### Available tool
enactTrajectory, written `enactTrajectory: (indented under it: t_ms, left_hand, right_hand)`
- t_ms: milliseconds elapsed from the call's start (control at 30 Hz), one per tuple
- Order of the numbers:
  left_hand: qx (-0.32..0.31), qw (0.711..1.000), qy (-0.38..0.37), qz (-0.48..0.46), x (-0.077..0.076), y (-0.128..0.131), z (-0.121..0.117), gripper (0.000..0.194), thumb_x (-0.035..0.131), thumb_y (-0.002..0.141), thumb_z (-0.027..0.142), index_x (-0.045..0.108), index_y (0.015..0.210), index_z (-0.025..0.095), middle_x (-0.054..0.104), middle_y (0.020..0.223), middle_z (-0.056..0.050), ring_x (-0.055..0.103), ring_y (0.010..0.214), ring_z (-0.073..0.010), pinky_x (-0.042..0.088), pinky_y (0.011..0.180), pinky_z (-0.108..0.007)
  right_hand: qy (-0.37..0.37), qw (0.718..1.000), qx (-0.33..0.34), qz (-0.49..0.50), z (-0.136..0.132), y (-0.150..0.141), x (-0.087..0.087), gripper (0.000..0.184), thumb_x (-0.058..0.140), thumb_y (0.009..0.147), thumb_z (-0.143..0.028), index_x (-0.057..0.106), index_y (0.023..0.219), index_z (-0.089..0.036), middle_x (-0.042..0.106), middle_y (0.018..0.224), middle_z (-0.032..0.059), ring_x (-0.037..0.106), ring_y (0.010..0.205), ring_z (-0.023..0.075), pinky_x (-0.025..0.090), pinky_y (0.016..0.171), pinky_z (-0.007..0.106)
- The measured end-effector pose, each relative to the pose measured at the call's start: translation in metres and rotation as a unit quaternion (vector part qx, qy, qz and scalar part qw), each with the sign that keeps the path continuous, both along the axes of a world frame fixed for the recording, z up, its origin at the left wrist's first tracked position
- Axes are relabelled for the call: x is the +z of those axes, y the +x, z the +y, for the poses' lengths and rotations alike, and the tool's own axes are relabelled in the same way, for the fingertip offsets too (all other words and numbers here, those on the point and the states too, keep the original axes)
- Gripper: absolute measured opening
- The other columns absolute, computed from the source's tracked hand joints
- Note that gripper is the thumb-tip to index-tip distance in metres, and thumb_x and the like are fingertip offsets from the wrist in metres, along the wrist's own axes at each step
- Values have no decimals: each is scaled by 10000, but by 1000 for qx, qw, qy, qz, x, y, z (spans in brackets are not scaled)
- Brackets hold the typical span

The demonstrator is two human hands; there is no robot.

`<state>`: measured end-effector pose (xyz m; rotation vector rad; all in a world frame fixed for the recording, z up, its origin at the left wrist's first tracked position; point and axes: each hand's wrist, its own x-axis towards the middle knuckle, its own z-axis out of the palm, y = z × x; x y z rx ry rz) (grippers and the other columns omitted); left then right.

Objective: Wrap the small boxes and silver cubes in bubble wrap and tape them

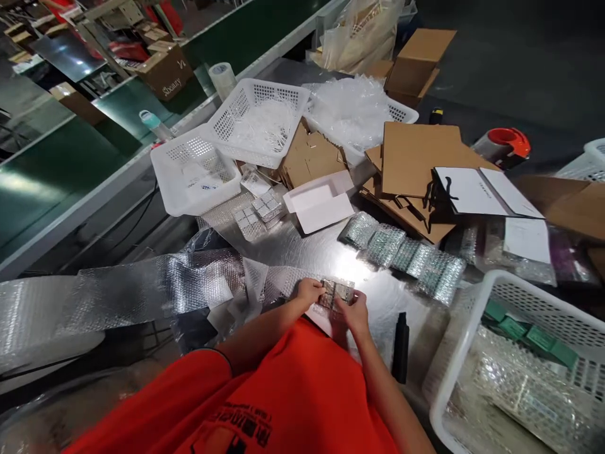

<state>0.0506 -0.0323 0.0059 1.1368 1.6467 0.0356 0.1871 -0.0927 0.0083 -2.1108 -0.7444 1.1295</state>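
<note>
Two bare hands work at the near edge of a steel tabletop [302, 249], just above the person's orange shirt [283, 391]. The left hand [309, 293] and right hand [353, 314] hold opposite sides of a small bubble-wrapped packet [336, 294], with their fingers [317, 289] closed on it. A long strip of silver bubble wrap [155, 287] runs away to the left, its end just beside the left hand. Past the right hand, a diagonal row of wrapped packets [401, 252] lies on the metal, and a black bottle [401, 347] sits near the right forearm. Farther ahead are two white plastic baskets [189, 173] [255, 120], a white card box [321, 202], and stacked cardboard sheets [420, 157]. A tape dispenser [501, 148] with an orange hub sits beyond the cardboard. At lower right, another white basket [456, 334] holds bubble-wrapped items and green boxes [529, 334].
</note>
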Motion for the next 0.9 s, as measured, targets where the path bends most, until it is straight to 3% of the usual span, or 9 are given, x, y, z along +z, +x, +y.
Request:
enactTrajectory:
  t_ms: [167, 333, 533, 667, 733, 833, 900]
  left_hand:
    - [29, 999, -2, 26, 2, -3, 2, 113, 686, 818, 154, 674, 928, 177, 713, 883, 0, 649, 737, -109, 476, 624, -185]
    - [-48, 994, 74, 65, 13, -6, 0, 28, 677, 840, 183, 683, 832, 210, 721, 870, 10, 644, 827, -136, 469, 750, -228]
    - [-60, 994, 78, 51, 21, -12, -3, 218, 520, 897, 95, 725, 900, 172, 747, 986, -61, 656, 950, -176, 456, 846, -270]
    - [-49, 998, 35, 34, 22, -19, 5, 212, 533, 836, 57, 725, 801, 140, 748, 918, -91, 664, 952, -204, 456, 827, -274]
    - [-32, 999, 8, 15, 22, -21, 10, 214, 535, 860, 109, 708, 737, 135, 732, 814, -94, 668, 885, -204, 461, 764, -267]
    - [11, 998, -40, -56, 22, -23, 14, 388, 538, 940, 359, 665, 639, 150, 641, 598, -67, 652, 732, -204, 463, 654, -272]
    - [49, 988, -71, -127, 19, -24, 13, 468, 635, 872, 513, 615, 558, 165, 553, 489, -30, 618, 630, -205, 463, 608, -288]
  right_hand:
    - [8, 999, 34, -35, 0, -6, -3, 371, 622, 603, -541, 501, 810, -257, 680, 817, 41, 646, 837, 261, 532, 751, 372]
    - [-3, 998, 27, -64, -2, -15, 0, 397, 592, 636, -549, 486, 877, -252, 683, 834, 50, 650, 819, 258, 520, 715, 349]
    - [-92, 974, 94, -187, 7, -48, 25, 372, 546, 787, -440, 522, 1070, -200, 698, 880, 99, 674, 814, 285, 463, 673, 335]
    - [-157, 944, 146, -250, 16, -74, 41, 339, 504, 901, -404, 502, 1158, -183, 697, 1019, 153, 690, 862, 288, 450, 686, 336]
    - [-171, 937, 163, -257, 20, -82, 47, 347, 477, 936, -411, 492, 1188, -173, 684, 1069, 174, 694, 879, 297, 453, 690, 348]
    - [-187, 932, 175, -256, 24, -90, 54, 375, 450, 965, -434, 483, 1218, -159, 672, 1099, 180, 696, 911, 300, 460, 700, 351]
    - [-198, 930, 175, -254, 25, -93, 58, 371, 436, 975, -414, 479, 1234, -151, 667, 1123, 171, 699, 933, 284, 465, 713, 337]
